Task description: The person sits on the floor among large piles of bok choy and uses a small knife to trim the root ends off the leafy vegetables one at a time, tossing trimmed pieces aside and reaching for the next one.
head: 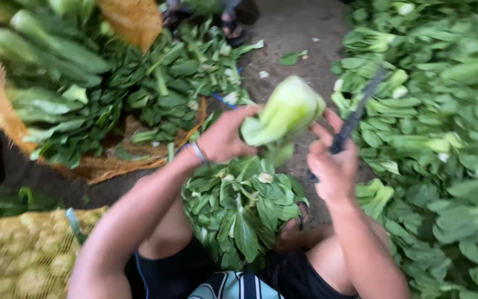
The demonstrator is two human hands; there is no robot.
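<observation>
My left hand point(225, 135) grips a head of bok choy point(283, 113) by its pale green base, held up at the middle of the view with its leaves hanging down. My right hand point(333, 166) holds a knife point(355, 119) with a dark handle, its blade pointing up and to the right, just beside the bok choy's base. A thin band sits on my left wrist. Below my hands, between my knees, lies a pile of loose green leaves point(244, 210).
A large heap of bok choy point(443, 138) fills the right side. More greens point(84, 83) lie on an orange mesh sack point(112, 166) at the left. A yellow mesh sack point(23, 254) sits at bottom left. Another person's sandalled feet point(230, 25) stand at the top.
</observation>
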